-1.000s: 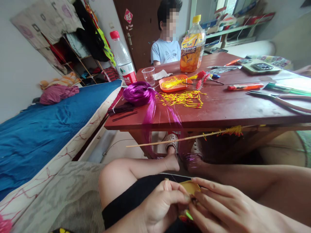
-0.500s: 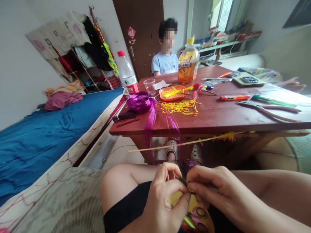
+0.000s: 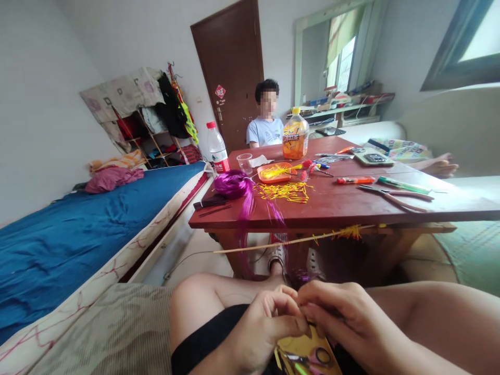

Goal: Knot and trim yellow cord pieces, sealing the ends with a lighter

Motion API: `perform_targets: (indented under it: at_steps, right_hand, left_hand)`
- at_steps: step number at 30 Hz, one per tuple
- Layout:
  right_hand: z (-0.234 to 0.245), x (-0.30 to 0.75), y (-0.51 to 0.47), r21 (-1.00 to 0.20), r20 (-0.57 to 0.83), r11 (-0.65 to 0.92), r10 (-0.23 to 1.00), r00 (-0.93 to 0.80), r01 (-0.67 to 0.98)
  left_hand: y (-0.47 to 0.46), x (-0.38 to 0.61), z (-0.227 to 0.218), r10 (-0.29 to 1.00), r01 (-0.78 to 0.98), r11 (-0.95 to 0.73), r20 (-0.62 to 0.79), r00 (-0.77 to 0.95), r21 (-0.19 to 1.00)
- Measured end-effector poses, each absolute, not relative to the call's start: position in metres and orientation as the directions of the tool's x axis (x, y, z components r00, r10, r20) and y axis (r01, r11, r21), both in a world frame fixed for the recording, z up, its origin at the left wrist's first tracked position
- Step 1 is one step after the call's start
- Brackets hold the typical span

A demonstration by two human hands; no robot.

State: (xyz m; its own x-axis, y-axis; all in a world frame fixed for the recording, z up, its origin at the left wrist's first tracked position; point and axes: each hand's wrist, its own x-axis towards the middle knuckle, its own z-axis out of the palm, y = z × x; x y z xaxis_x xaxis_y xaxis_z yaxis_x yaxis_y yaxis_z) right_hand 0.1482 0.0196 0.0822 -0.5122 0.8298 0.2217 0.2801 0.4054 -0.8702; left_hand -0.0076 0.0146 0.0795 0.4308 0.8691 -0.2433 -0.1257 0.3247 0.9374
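My left hand (image 3: 269, 320) and my right hand (image 3: 346, 312) meet above my lap, fingertips pinched close together. Whatever they grip is hidden behind the fingers. Just below them lies a yellow tray (image 3: 300, 344), holding scissors (image 3: 322, 356) with pinkish handles and a bright green piece. Beyond the hands, a bundle of purple fibre (image 3: 234, 184) rests on the table, its strands hanging over the near edge. Beside it are yellow wire-like pieces with red tips (image 3: 285, 191) and an orange dish (image 3: 278, 178) of yellow strands.
A thin wooden stick (image 3: 265, 246) with yellow bits extends under the edge of the red-brown table (image 3: 328, 211). Pliers (image 3: 398, 196), an orange cutter (image 3: 355, 180), a phone (image 3: 373, 157) and two bottles stand or lie on it. A person (image 3: 265, 130) sits across; a blue bed (image 3: 117, 224) is left.
The view has tilted up, showing more wall and door. My hands have drawn closer together, and the dark strip seen earlier at my left fingers is now hidden.
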Motion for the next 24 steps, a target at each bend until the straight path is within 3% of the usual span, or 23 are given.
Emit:
perform_targets:
  at_steps: [2,4,6,8,9,11,14,16,20,24]
  right_hand:
    - [0.081,0.149,0.02,-0.854,0.236,0.428,0.824,-0.515,0.294]
    - [0.076,0.149,0.022,-0.889,0.19,0.361,0.849,-0.493,0.28]
    - [0.07,0.148,0.025,-0.951,0.097,0.22,0.879,-0.466,0.216]
    - [0.064,0.148,0.027,-0.994,-0.008,0.041,0.895,-0.445,0.101]
    - [0.061,0.147,0.029,-0.998,-0.056,-0.042,0.897,-0.439,0.041]
    - [0.056,0.146,0.031,-0.983,-0.131,-0.175,0.889,-0.439,-0.061]
    - [0.052,0.144,0.034,-0.936,-0.203,-0.315,0.85,-0.487,-0.159]
    - [0.05,0.144,0.037,-0.906,-0.23,-0.377,0.817,-0.529,-0.19]
    - [0.043,0.146,0.041,-0.873,-0.276,-0.447,0.781,-0.56,-0.194]
    - [0.042,0.149,0.041,-0.961,-0.207,-0.27,0.847,-0.49,-0.06]
  left_hand:
    - [0.017,-0.005,0.078,0.789,-0.222,0.514,-0.355,0.501,0.828]
    - [0.017,-0.003,0.078,0.784,-0.231,0.533,-0.372,0.496,0.814]
    - [0.017,-0.002,0.077,0.867,-0.134,0.359,-0.277,0.415,0.923]
    - [0.016,-0.002,0.074,0.95,0.094,0.0,-0.03,0.312,0.996]
    - [0.015,-0.003,0.07,0.951,0.238,-0.201,0.131,0.281,0.95]
    - [0.015,-0.004,0.06,0.847,0.46,-0.532,0.45,0.283,0.711]
    - [0.018,-0.006,0.046,0.562,0.542,-0.78,0.732,0.386,0.313]
    - [0.021,-0.008,0.042,0.427,0.484,-0.858,0.764,0.483,0.173]
    - [0.027,-0.012,0.042,0.426,0.459,-0.876,0.686,0.59,0.149]
    - [0.03,-0.014,0.033,0.471,0.531,-0.835,0.687,0.553,0.145]
